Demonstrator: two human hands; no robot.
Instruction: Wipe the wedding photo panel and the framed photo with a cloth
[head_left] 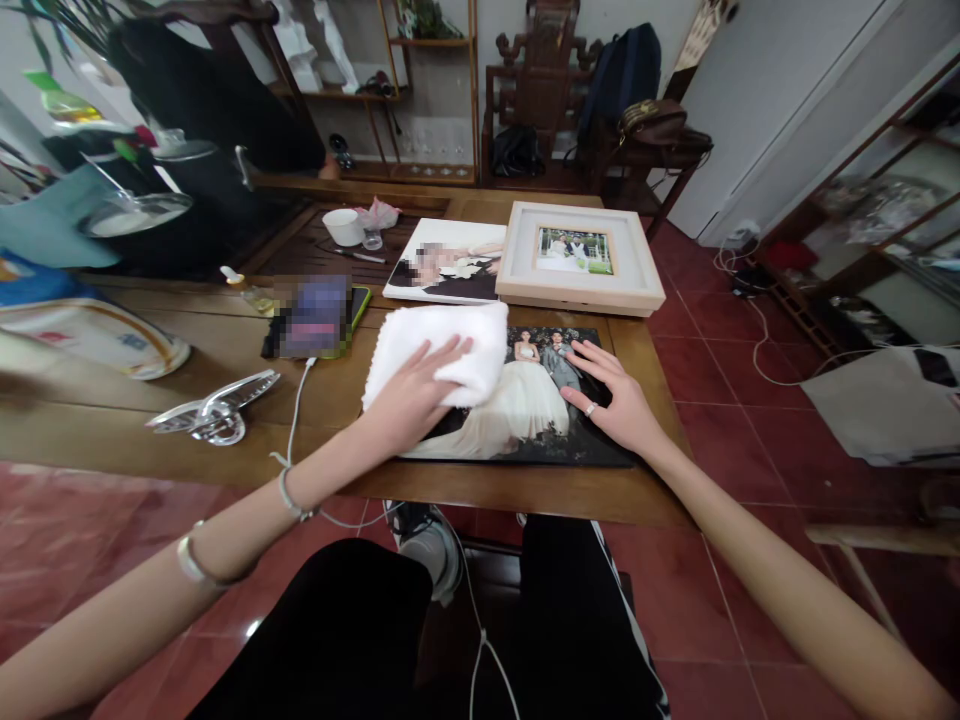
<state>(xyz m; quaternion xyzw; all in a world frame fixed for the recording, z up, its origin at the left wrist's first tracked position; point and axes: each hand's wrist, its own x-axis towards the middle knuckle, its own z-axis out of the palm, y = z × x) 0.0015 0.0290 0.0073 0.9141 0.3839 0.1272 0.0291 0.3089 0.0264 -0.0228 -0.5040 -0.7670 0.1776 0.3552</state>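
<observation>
A large wedding photo panel (pixel 525 400) lies flat near the table's front edge. On its left part rests a folded white towel (pixel 420 335). My left hand (pixel 421 392) lies on the towel with its fingers stretched out, pressing on the fluffy cloth. The towel hides the panel's upper left corner. On the panel's right side my right hand (pixel 611 395) rests with fingers spread, a ring on one of them, holding nothing. Just behind the panel are a white-edged photo print (pixel 450 260) and a thick pale wooden picture frame (pixel 517 250).
Left of the towel are a phone (pixel 315 315) on a white cable, a small dropper bottle (pixel 253 295) and a clear hair clip (pixel 217 405). A white cup (pixel 343 227) stands farther back. A blue and white packet (pixel 90 320) lies at the far left.
</observation>
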